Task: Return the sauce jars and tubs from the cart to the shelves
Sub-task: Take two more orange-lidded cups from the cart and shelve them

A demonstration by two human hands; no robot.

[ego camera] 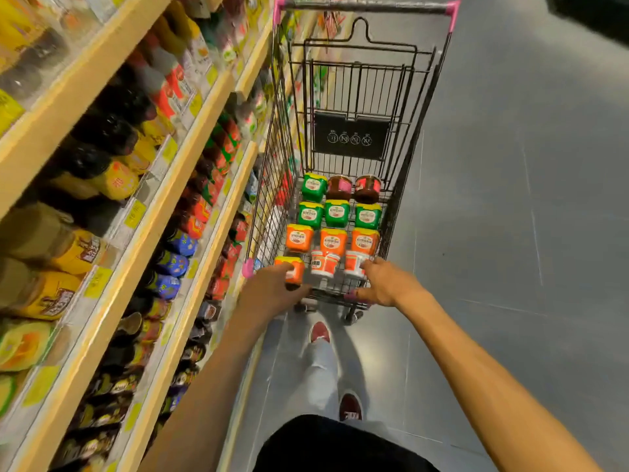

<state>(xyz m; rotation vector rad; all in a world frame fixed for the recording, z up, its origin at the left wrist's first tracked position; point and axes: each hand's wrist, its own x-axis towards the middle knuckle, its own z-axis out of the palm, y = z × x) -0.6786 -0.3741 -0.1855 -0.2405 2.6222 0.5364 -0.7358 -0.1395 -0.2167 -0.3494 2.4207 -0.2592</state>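
Note:
A wire shopping cart [413,137] stands in the aisle ahead of me. On its floor sit rows of sauce containers: green tubs [337,212], orange tubs [333,240], two dark sauce jars [367,188] at the far end, and white-and-orange jars [323,264] nearest me. My left hand [272,291] grips an orange tub [293,267] at the near left corner of the cart. My right hand [386,284] reaches in at the near right, its fingers curled on a white-and-orange jar [354,262], thumb below it.
Wooden shelves [163,185] packed with sauce bottles and jars run along my left, close against the cart's side. Grey tiled floor [527,233] lies to the right. My legs and red shoes [320,332] are just behind the cart.

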